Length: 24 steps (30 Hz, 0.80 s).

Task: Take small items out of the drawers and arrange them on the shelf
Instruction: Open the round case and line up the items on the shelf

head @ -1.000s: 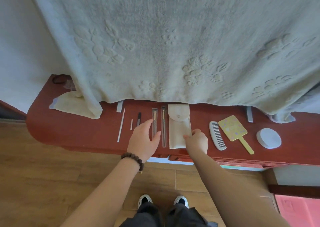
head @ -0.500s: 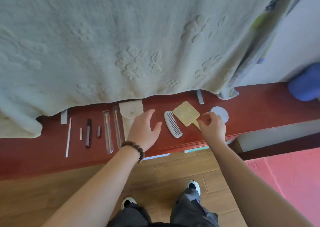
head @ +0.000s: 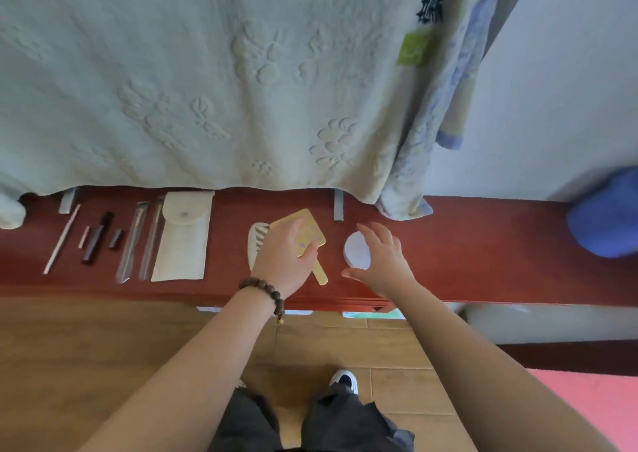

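On the red wooden shelf (head: 483,261) lies a row of small items. My left hand (head: 284,258) rests flat on the yellow hand mirror (head: 303,225), half covering the white comb (head: 257,241) beside it. My right hand (head: 383,261) is spread around the white round case (head: 355,249), fingers apart, thumb at its near edge. Further left lie a cream pouch (head: 183,237), two brushes in clear sleeves (head: 139,241), a dark tube (head: 98,235) and a thin white stick (head: 62,237).
A pale embossed towel (head: 207,71) hangs over the back of the shelf, with a patterned cloth (head: 431,123) at its right. A blue object (head: 607,216) sits at the far right of the shelf. Wooden floor and a pink mat (head: 587,400) lie below.
Both hands moved right along the shelf: the left from the pouch onto the mirror, the right from the mirror handle to the round case. The view has shifted right.
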### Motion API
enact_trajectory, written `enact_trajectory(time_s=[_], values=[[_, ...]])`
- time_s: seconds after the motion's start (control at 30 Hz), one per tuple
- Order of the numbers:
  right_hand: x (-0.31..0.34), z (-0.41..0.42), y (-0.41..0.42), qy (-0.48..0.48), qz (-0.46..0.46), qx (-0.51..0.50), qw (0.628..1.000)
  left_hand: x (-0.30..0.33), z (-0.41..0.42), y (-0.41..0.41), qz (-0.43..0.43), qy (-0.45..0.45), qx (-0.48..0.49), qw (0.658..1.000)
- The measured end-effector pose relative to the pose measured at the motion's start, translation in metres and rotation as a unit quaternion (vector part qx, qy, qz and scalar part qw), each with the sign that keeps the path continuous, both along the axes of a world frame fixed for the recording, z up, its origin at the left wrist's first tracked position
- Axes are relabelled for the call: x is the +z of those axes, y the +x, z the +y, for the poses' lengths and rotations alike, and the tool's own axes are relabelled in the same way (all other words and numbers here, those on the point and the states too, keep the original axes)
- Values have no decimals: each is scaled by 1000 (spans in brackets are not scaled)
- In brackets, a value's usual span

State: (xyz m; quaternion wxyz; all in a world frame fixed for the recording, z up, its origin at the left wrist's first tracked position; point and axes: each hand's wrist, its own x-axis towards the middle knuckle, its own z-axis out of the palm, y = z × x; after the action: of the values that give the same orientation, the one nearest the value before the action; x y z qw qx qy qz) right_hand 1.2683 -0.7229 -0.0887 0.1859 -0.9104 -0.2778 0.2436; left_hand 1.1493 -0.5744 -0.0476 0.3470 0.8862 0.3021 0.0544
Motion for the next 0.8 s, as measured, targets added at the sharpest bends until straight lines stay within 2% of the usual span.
enact_trajectory(time_s=[0.13,0.33,0.4,0.47,0.63,0.7,0.8], values=[[-7,1,10,-15,-34,22,999,2,-5,0,16,7,22,1000],[-7,2,18,2,-20,18,1000,5,-6,6,2,-21,20,1000],[4,3,19,77,29,-36,996,6,-5,8,-11,-50,11,999],[23,5,20,177,119,-78,974,11,-4,10,-23,-99,-4,995],[72,7,13,301,278,-33,912,39,-3,16,-61,-189,-72,977],[83,6,11,312,297,-10,902,49,-1,16,-80,-200,-89,973],[96,6,8,309,267,14,913,60,5,13,-89,-212,-115,966]])
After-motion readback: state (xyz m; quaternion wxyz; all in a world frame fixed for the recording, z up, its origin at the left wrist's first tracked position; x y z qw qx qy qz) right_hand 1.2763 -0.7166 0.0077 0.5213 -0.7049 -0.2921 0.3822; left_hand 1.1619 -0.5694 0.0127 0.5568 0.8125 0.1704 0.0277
